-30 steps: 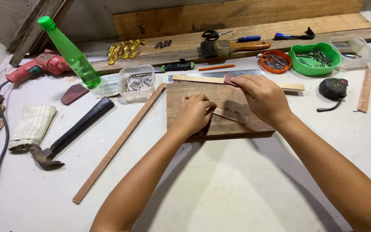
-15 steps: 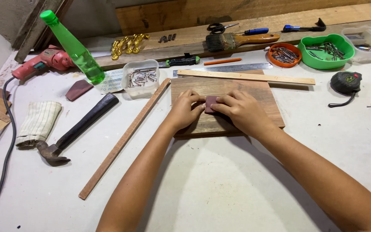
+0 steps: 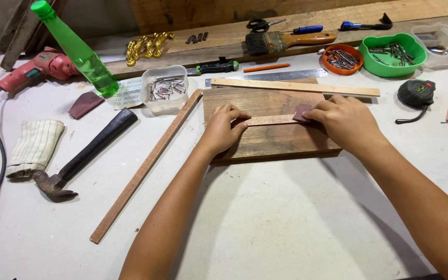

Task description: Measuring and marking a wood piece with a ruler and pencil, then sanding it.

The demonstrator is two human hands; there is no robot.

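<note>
On the white desk (image 3: 265, 218), far left, a hammer (image 3: 81, 158) put aside. At the middle board (image 3: 265, 142), left hand (image 3: 223, 129) curled, pinning a thin strip (image 3: 270, 120) flat against sliding. Right hand (image 3: 346, 122) closed around sandpaper (image 3: 302, 112), pressed on the strip's right end.

We have one view only, from a camera on the head, looking steeply down and forward over the white table (image 3: 265, 218); both forearms enter from the bottom edge; the wooden board (image 3: 270, 140) sits near, centre frame; the back planks (image 3: 286, 31) mark the far edge.
</note>
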